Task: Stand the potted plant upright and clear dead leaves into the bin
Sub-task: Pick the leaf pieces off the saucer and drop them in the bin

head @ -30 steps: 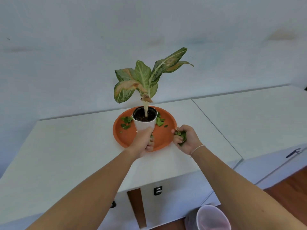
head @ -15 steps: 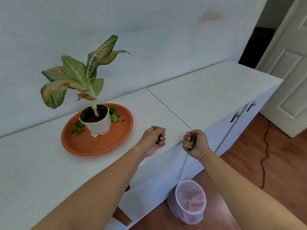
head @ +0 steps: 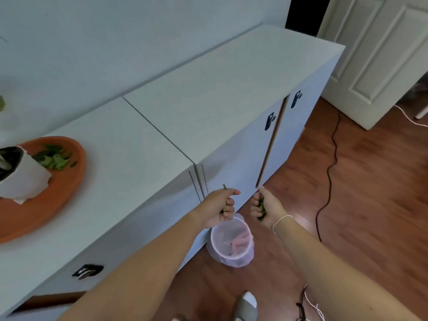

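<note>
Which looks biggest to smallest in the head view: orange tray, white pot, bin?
1. Orange tray, cut off by the frame.
2. White pot and bin look alike; the bin sits farther away, so unranked.

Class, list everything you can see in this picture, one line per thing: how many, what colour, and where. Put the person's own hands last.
pot: 1, white, on the saucer at far left, plant mostly out of frame
saucer: 1, orange, on the cabinet top at left
loose leaves: several, green, on the saucer behind the pot
cabinet: 1 long run, white, along the wall, dark door handles
bin: 1, clear liner with pink inside, on the floor by the cabinet
door: 1, white, top right
cable: 1, black, across the wooden floor at right
left hand: 1, above the bin, grips green leaves
right hand: 1, above the bin's right side, grips green leaves, white band on wrist
</note>
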